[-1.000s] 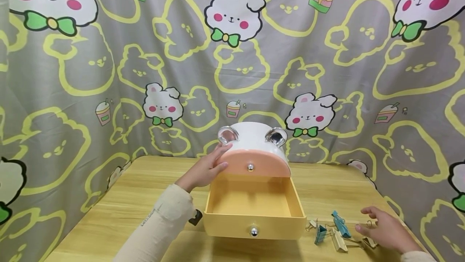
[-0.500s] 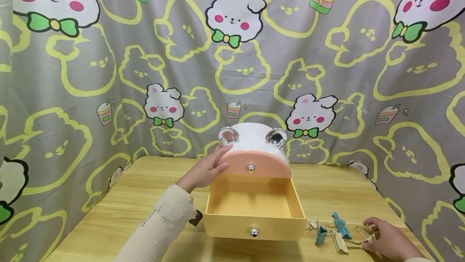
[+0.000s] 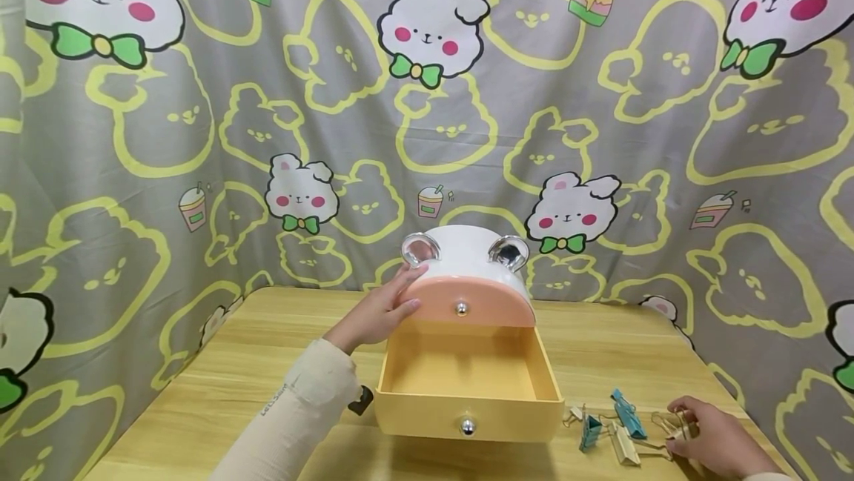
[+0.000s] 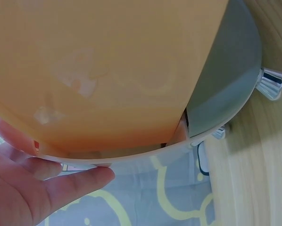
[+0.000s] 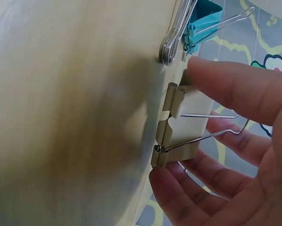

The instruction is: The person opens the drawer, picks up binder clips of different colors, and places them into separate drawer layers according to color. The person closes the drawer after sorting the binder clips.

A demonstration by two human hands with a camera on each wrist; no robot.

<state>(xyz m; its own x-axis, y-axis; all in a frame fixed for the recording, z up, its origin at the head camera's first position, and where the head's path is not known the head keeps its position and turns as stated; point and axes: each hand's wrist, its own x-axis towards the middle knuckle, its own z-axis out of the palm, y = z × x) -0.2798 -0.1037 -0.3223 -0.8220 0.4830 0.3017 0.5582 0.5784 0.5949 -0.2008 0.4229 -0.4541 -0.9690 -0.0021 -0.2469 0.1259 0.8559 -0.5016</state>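
Left hand (image 3: pixel 376 309): fingers extended, thumb apart, touching the left side of a white box (image 3: pixel 463 250). Right hand (image 3: pixel 720 438): pinching a cream clip (image 5: pixel 192 101) at the table's (image 3: pixel 267 362) right. Yellow drawer (image 3: pixel 420 419): extended below the box's pink front (image 3: pixel 490 302). Loose clips (image 3: pixel 627 419): between drawer and right hand.

Your rounded plastic cabinet (image 3: pixel 462 251) is white with silver ears (image 3: pixel 508 252), a peach-pink upper drawer front (image 3: pixel 492 302) and a yellow lower drawer (image 3: pixel 420 416). Toward the right edge of your streaky-grained yellowish wooden desk (image 3: pixel 267 347) are teal and cream metal binder clips (image 3: pixel 626 417). Past its back edge, your grey cloth curtain (image 3: pixel 363 3) carries yellow outlines (image 3: pixel 160 169) and white, pink-cheeked rabbits (image 3: pixel 427 18) with green bows (image 3: pixel 430 72).
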